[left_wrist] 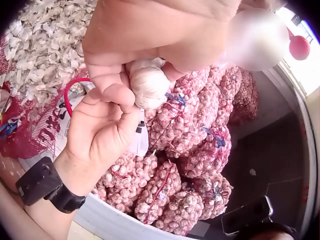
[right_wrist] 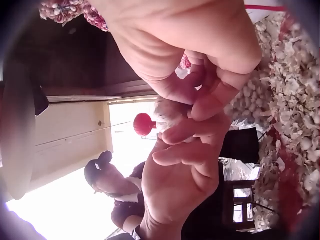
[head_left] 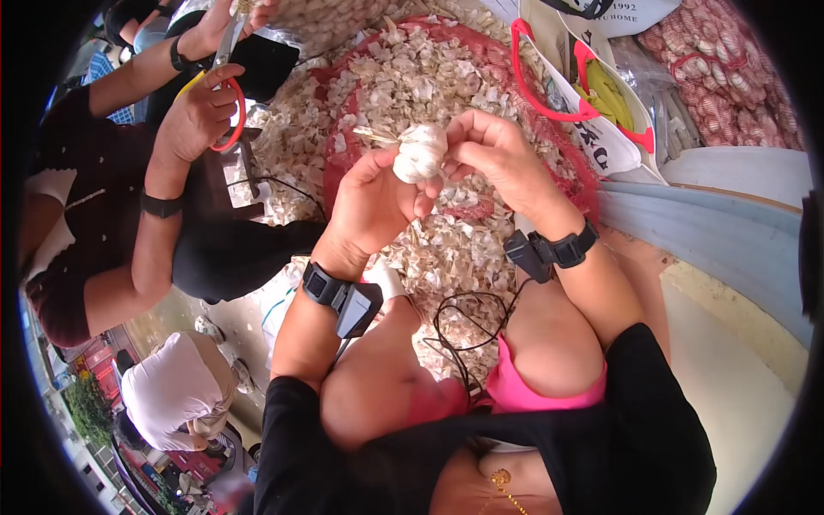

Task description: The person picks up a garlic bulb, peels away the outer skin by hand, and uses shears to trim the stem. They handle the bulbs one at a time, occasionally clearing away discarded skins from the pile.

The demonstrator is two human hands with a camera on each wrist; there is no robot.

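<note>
A white garlic bulb [head_left: 420, 154] with a dry stem [head_left: 373, 135] pointing left is held up in front of the person. The left hand [head_left: 373, 202] grips it from the left and below, its fingers curled round the underside. At the bulb's right side, the right hand [head_left: 498, 159] pinches the outer skin between thumb and forefinger. From the left wrist, the papery bulb [left_wrist: 150, 87] appears between both hands. The fingers hide much of the bulb [right_wrist: 170, 111] in the right wrist view.
Loose garlic skins [head_left: 421, 77] heap on red netting ahead. Another person holds red-handled scissors [head_left: 232, 112] at left. A white bag [head_left: 592, 120] with red handles stands to the right, beside net sacks of garlic [head_left: 712, 73]. A black cable [head_left: 468, 318] hangs between the knees.
</note>
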